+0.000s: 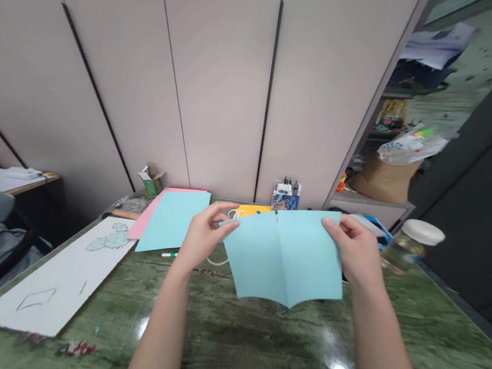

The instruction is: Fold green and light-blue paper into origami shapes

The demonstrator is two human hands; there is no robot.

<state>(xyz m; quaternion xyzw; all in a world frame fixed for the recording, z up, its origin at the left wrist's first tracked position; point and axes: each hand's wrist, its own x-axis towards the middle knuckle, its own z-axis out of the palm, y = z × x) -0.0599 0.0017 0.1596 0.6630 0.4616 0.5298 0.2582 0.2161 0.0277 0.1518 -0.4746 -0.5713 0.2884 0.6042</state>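
Observation:
A light blue sheet of paper (281,257) is held up over the table, with a fold crease running down its middle. My left hand (205,234) pinches its upper left corner between thumb and fingers. At the upper right corner, my right hand (356,246) grips the sheet with the thumb in front. The lower edge hangs free and bends at the crease. Behind the sheet, partly hidden, are white-handled scissors (237,214) and a yellow item (256,210). A green-and-white marker (169,254) lies near my left hand.
Blue paper (175,217) and pink paper (144,219) lie at the back left. A white board (63,275) with a cactus drawing rests at the left. A pen box (286,195) and a small green box (151,180) stand by the cabinet. A lidded jar (411,247) is at the right.

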